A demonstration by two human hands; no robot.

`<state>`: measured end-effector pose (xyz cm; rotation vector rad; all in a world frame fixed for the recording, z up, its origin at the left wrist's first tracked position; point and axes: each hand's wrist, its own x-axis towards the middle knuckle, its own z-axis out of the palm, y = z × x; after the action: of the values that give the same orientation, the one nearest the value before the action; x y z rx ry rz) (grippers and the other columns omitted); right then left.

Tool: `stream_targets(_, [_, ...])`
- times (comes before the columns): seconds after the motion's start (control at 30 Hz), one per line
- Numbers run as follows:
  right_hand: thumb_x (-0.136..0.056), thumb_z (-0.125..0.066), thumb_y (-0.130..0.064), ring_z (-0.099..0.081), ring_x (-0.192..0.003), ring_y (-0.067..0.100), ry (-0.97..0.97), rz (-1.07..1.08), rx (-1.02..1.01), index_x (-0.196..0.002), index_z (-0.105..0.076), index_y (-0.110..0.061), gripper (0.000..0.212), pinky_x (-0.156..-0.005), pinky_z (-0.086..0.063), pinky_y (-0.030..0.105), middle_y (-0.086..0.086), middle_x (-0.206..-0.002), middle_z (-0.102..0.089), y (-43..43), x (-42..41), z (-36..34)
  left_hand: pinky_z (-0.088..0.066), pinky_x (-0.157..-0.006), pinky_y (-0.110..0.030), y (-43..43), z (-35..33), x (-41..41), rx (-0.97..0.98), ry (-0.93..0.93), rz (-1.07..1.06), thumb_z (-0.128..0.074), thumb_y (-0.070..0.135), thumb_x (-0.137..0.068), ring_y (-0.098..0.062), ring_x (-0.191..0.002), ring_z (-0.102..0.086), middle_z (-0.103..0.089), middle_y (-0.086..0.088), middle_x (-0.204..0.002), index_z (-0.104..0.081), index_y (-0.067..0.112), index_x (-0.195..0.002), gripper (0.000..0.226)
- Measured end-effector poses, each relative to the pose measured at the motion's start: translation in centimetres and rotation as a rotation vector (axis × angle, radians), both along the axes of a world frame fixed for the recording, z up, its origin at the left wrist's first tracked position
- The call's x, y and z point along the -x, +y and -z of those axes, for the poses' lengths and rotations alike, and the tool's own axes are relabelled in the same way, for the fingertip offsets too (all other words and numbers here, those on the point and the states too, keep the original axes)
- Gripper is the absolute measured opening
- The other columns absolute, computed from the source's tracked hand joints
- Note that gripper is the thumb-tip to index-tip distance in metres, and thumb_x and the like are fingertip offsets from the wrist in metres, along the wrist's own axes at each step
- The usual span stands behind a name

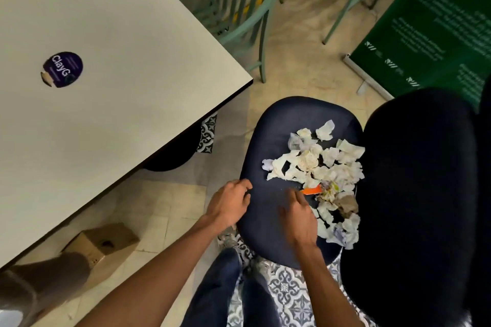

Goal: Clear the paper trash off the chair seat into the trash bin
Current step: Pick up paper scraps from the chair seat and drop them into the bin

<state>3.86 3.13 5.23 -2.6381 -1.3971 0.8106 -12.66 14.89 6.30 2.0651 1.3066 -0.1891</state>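
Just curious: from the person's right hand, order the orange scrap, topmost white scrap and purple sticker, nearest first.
1. Orange scrap, at the right hand's fingertips.
2. White scrap, seat's far side.
3. Purple sticker, on the table, left.

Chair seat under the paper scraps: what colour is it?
The chair seat is dark navy, head view.

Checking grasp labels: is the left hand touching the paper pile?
Apart. Head view shows bare chair seat between left hand and the nearest paper scraps.
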Motion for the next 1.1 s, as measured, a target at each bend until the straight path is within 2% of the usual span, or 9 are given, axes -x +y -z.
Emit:
stream_targets(0.1, [-0.096, -0.064, -0.017, -0.069, -0.099, 0.037, -0.004, 0.011, -0.048, -0.125, -0.052, -0.022, 0.032, -0.068, -0.054, 0.042, -0.002, -0.135, -0.057, 3.5, -2.3, 2.4, -0.058, -0.085, -0.039, 2.5, 2.9, -2.7, 0.027, -0.013, 0.002, -0.061, 0.027, -0.098, -0.02, -0.103, -0.067, -0.067, 0.007, -0.118, -0.061, 0.03, -0.121, 0.024])
stream_targets(0.17, [-0.094, -0.064, -0.012, -0.069, -0.098, 0.037, -0.03, 0.005, -0.091, -0.127, -0.053, -0.024, 0.037, -0.067, -0.055, 0.042, -0.002, -0.134, -0.058, 5.7, -3.5, 3.3, -0.057, -0.089, -0.038, 3.8, 4.0, -3.9, 0.044, -0.029, -0.012, -0.062, 0.027, -0.098, -0.019, -0.105, -0.067, -0.068, 0.007, -0.119, -0.062, 0.03, -0.123, 0.025])
stream_targets(0.37, [-0.091, -0.067, -0.004, -0.069, -0.087, 0.038, -0.142, -0.144, -0.05, -0.125, -0.052, -0.02, 0.04, -0.06, -0.054, 0.042, 0.011, -0.128, -0.048, 11.0, -7.0, 8.6, -0.056, -0.093, -0.042, 5.7, 9.1, -8.0, 0.033, -0.052, -0.027, -0.062, 0.025, -0.097, -0.022, -0.111, -0.067, -0.07, 0.005, -0.122, -0.063, 0.029, -0.125, 0.028])
stream_targets(0.5, [-0.084, -0.073, 0.001, -0.065, -0.105, 0.036, -0.153, -0.236, 0.008, -0.131, -0.052, -0.021, 0.055, -0.063, -0.061, 0.046, 0.014, -0.129, -0.042, 12.5, -8.5, 12.0, -0.058, -0.091, -0.044, 5.4, 11.5, -9.2, 0.038, -0.057, -0.039, -0.064, 0.023, -0.096, -0.021, -0.111, -0.067, -0.069, 0.005, -0.124, -0.062, 0.03, -0.127, 0.031])
stream_targets(0.63, [-0.091, -0.07, -0.002, -0.066, -0.106, 0.037, -0.135, -0.209, 0.011, -0.116, -0.068, -0.013, 0.027, -0.066, -0.059, 0.046, 0.013, -0.13, -0.043, 12.3, -9.7, 12.7, -0.059, -0.09, -0.043, 5.4, 12.8, -9.6, 0.058, -0.096, -0.06, -0.065, 0.022, -0.096, -0.019, -0.109, -0.067, -0.069, 0.003, -0.122, -0.062, 0.027, -0.125, 0.03])
stream_targets(0.8, [-0.092, -0.067, -0.007, -0.062, -0.097, 0.032, -0.118, -0.086, -0.106, -0.101, -0.069, -0.014, 0.012, -0.065, -0.054, 0.04, 0.005, -0.119, -0.045, 9.1, -10.5, 9.8, -0.053, -0.099, -0.04, 4.4, 11.6, -10.6, 0.081, -0.229, -0.144, -0.057, 0.033, -0.102, -0.021, -0.114, -0.063, -0.061, -0.001, -0.129, -0.055, 0.027, -0.136, 0.034])
stream_targets(0.93, [-0.097, -0.072, -0.02, -0.062, -0.101, 0.025, 0.079, 0.106, -0.282, -0.107, -0.079, -0.024, 0.012, -0.077, -0.055, 0.036, 0.0, -0.11, -0.068, 6.4, -10.2, 6.6, -0.045, -0.108, -0.034, 2.5, 9.8, -12.5, 0.231, -0.314, -0.218, -0.039, 0.046, -0.109, -0.013, -0.127, -0.055, -0.057, 0.004, -0.141, -0.048, 0.028, -0.144, 0.041])
stream_targets(1.03, [-0.096, -0.078, -0.02, -0.071, -0.091, 0.005, 0.37, 0.296, -0.374, -0.107, -0.081, -0.031, 0.016, -0.082, -0.054, 0.021, -0.013, -0.102, -0.078, 5.3, -9.7, 5.2, -0.043, -0.109, -0.029, 1.1, 8.7, -13.8, 0.354, -0.385, -0.276, -0.031, 0.051, -0.109, -0.009, -0.126, -0.055, -0.059, 0.007, -0.14, -0.047, 0.032, -0.144, 0.043])
stream_targets(1.1, [-0.099, -0.074, -0.019, -0.075, -0.091, 0.007, 0.659, 0.49, -0.35, -0.108, -0.081, -0.031, 0.017, -0.086, -0.058, 0.027, -0.01, -0.098, -0.08, 5.1, -9.0, 5.3, -0.046, -0.106, -0.029, 0.5, 8.2, -14.2, 0.41, -0.434, -0.315, -0.03, 0.055, -0.109, -0.005, -0.122, -0.059, -0.063, 0.009, -0.132, -0.048, 0.036, -0.142, 0.043])
